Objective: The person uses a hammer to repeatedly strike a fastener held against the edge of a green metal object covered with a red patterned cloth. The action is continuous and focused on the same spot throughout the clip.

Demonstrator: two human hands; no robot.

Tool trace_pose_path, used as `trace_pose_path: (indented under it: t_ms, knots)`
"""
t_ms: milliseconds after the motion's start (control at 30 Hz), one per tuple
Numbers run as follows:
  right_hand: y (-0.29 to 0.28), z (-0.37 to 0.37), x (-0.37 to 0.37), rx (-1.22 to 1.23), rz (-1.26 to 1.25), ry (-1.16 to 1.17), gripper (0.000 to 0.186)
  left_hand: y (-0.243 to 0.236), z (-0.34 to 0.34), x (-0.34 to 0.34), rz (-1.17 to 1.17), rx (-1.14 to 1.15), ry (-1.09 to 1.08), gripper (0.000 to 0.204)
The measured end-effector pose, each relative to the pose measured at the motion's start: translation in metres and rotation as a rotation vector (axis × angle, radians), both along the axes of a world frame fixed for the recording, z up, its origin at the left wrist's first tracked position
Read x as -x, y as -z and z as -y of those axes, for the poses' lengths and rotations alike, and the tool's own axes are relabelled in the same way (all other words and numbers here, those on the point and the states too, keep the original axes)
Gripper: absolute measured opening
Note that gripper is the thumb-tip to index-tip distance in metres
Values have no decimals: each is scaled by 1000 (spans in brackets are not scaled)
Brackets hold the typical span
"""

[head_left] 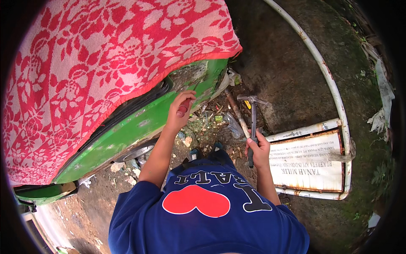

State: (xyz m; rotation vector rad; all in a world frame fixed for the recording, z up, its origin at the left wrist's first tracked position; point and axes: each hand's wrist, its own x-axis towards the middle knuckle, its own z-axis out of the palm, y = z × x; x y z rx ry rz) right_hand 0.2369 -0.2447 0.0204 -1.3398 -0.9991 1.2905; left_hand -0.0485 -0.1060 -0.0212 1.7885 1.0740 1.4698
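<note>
My left hand (176, 114) is closed around a tool with a dark red handle (183, 107). A thin shaft seems to point from it toward the green car body (144, 120), but its tip is too small to tell its kind. Bare, scraped patches mark the green paint just beyond this hand. In my right hand (260, 150) is a hammer (253, 112), gripped by its black handle. The hammer's metal head points away from me, above the littered ground and apart from the car.
A red and pink floral blanket (105, 55) drapes over the car. To the right, a rusty white metal frame (325, 72) curves around, with a white sign panel (308, 169) at its near end. A rusty pole (237, 111) and plastic litter (232, 125) lie ahead of my feet.
</note>
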Motion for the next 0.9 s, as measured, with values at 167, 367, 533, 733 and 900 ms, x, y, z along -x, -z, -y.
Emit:
trace_pose_path:
  t_ms: [167, 367, 533, 733, 900]
  knots:
    - [-2, -3, 0, -8, -10, -15, 34, 12, -2, -4, 53, 14, -42, 17]
    - [4, -2, -4, -24, 0, 7, 35, 35, 3, -8, 77, -53, -100, 19]
    - [0, -2, -4, 15, -6, 24, 35, 36, 5, -7, 83, -37, -95, 16]
    - [-3, -2, 0, 31, -16, 24, 35, 33, 5, -5, 55, -75, -120, 20]
    - [-5, -2, 2, 21, -19, 16, 35, 38, 8, -6, 34, -79, -152, 20]
